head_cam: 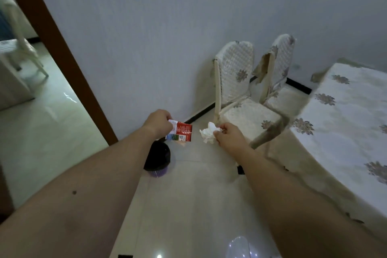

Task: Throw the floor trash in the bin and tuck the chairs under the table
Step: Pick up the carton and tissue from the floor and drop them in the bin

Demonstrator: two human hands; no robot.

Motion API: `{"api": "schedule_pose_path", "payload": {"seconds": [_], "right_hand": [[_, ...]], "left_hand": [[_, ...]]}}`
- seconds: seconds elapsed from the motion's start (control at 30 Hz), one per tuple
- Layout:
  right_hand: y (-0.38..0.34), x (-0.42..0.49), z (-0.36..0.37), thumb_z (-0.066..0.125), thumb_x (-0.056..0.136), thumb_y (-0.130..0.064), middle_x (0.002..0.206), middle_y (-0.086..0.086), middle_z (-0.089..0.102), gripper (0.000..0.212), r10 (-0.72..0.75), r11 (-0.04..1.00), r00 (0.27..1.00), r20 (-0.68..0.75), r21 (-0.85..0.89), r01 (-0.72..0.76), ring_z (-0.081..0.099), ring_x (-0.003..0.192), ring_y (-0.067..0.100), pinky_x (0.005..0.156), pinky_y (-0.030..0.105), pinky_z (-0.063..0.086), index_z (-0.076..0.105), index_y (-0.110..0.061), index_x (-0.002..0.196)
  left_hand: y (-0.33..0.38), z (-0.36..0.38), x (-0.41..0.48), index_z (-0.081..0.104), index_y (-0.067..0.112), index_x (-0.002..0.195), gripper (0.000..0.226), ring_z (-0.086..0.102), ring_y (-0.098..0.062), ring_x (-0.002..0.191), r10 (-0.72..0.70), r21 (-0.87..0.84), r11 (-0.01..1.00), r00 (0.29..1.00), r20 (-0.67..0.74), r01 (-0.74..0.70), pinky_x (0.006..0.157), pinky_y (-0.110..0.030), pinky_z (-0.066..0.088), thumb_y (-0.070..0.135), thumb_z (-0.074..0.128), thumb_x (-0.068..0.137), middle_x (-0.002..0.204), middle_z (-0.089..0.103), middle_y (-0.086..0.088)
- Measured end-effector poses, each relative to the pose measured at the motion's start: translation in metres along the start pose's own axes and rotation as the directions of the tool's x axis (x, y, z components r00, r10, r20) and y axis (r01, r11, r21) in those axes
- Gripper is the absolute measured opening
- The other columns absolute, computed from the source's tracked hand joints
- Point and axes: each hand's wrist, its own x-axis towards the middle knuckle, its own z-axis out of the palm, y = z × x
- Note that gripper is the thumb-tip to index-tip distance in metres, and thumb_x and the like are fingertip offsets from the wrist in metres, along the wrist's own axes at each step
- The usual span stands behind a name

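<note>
Floor trash held up, not yet dropped.
The cloth-draped table [345, 111] has two quilted, slip-covered chairs [247, 111] not yet tucked under it; the round, dark-lined bin [159, 159] sits half hidden behind the left forearm. The left grip [159, 121] pinches a flat, glossy red packet [181, 132] near it; the right grip [228, 134] curls round a crumpled tissue [208, 133] further aside. Both are light and could flutter past the rim.
</note>
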Motion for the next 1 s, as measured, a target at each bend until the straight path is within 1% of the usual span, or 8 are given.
{"api": "schedule_pose_path", "payload": {"seconds": [0.1, 0.2, 0.3, 0.4, 0.53, 0.73, 0.87, 1.0], "right_hand": [[-0.016, 0.032, 0.023, 0.061, 0.094, -0.022, 0.090, 0.009, 0.069, 0.019, -0.022, 1.000, 0.998, 0.052, 0.009, 0.021, 0.062, 0.076, 0.021, 0.065, 0.029, 0.045, 0.063, -0.013, 0.111], [-0.033, 0.069, 0.043, 0.060, 0.094, -0.020, 0.087, 0.008, 0.068, 0.014, -0.046, 0.999, 0.995, 0.092, -0.012, 0.047, 0.062, 0.074, 0.022, 0.064, 0.029, 0.045, 0.063, -0.013, 0.106], [-0.048, 0.111, 0.069, 0.060, 0.093, -0.023, 0.091, 0.009, 0.069, 0.012, -0.077, 0.996, 0.986, 0.148, -0.024, 0.081, 0.065, 0.079, 0.025, 0.068, 0.033, 0.049, 0.063, -0.017, 0.103], [-0.056, 0.150, 0.102, 0.060, 0.091, -0.027, 0.093, 0.008, 0.068, 0.014, -0.101, 0.993, 0.970, 0.221, -0.041, 0.113, 0.066, 0.083, 0.027, 0.074, 0.042, 0.054, 0.063, -0.019, 0.102], [-0.057, 0.191, 0.147, 0.059, 0.089, -0.030, 0.096, 0.007, 0.068, 0.019, -0.112, 0.988, 0.950, 0.293, -0.068, 0.137, 0.067, 0.087, 0.029, 0.079, 0.047, 0.056, 0.062, -0.020, 0.105], [-0.053, 0.238, 0.211, 0.060, 0.093, -0.023, 0.095, 0.004, 0.069, 0.019, -0.075, 0.989, 0.936, 0.344, -0.097, 0.115, 0.068, 0.085, 0.024, 0.076, 0.039, 0.055, 0.063, -0.017, 0.111], [-0.049, 0.268, 0.255, 0.060, 0.094, -0.023, 0.097, 0.005, 0.069, 0.019, -0.051, 0.987, 0.930, 0.365, -0.122, 0.102, 0.067, 0.088, 0.024, 0.078, 0.038, 0.054, 0.063, -0.017, 0.111], [-0.039, 0.304, 0.307, 0.059, 0.095, -0.021, 0.099, 0.006, 0.068, 0.019, -0.032, 0.981, 0.929, 0.370, -0.166, 0.100, 0.066, 0.088, 0.022, 0.069, 0.031, 0.049, 0.062, -0.015, 0.113]], "left_hand": [[-0.020, -0.014, 0.021, 0.068, 0.011, 0.103, 0.012, 0.064, -0.023, 0.093, -0.045, 0.007, 0.999, 0.999, -0.031, 0.045, 0.080, -0.037, 0.058, 0.011, 0.066, 0.091, 0.105, 0.068, -0.010], [-0.035, -0.026, 0.044, 0.067, 0.011, 0.109, 0.016, 0.064, -0.022, 0.096, -0.086, 0.005, 0.996, 0.995, -0.055, 0.086, 0.082, -0.036, 0.059, 0.013, 0.066, 0.093, 0.108, 0.068, -0.010], [-0.053, -0.033, 0.074, 0.065, 0.013, 0.112, 0.019, 0.063, -0.021, 0.098, -0.139, -0.024, 0.990, 0.986, -0.094, 0.138, 0.080, -0.033, 0.058, 0.017, 0.068, 0.093, 0.111, 0.066, -0.008], [-0.078, -0.036, 0.099, 0.066, 0.013, 0.111, 0.019, 0.061, -0.020, 0.096, -0.206, -0.039, 0.978, 0.972, -0.108, 0.203, 0.075, -0.030, 0.054, 0.017, 0.068, 0.093, 0.113, 0.067, -0.009], [-0.119, -0.033, 0.127, 0.066, 0.011, 0.113, 0.021, 0.062, -0.022, 0.098, -0.289, -0.078, 0.956, 0.951, -0.113, 0.282, 0.078, -0.032, 0.055, 0.020, 0.069, 0.094, 0.112, 0.067, -0.010], [-0.183, -0.027, 0.168, 0.067, 0.010, 0.111, 0.020, 0.063, -0.022, 0.099, -0.360, -0.089, 0.932, 0.929, -0.086, 0.352, 0.081, -0.034, 0.058, 0.020, 0.068, 0.095, 0.112, 0.067, -0.011], [-0.224, -0.018, 0.203, 0.067, 0.009, 0.111, 0.019, 0.064, -0.024, 0.099, -0.383, -0.104, 0.921, 0.921, -0.076, 0.375, 0.078, -0.033, 0.058, 0.019, 0.068, 0.094, 0.110, 0.066, -0.011], [-0.272, -0.001, 0.246, 0.064, 0.016, 0.103, 0.010, 0.064, -0.022, 0.097, -0.397, -0.117, 0.914, 0.916, -0.056, 0.389, 0.080, -0.035, 0.059, 0.021, 0.066, 0.095, 0.108, 0.067, -0.009]]}}
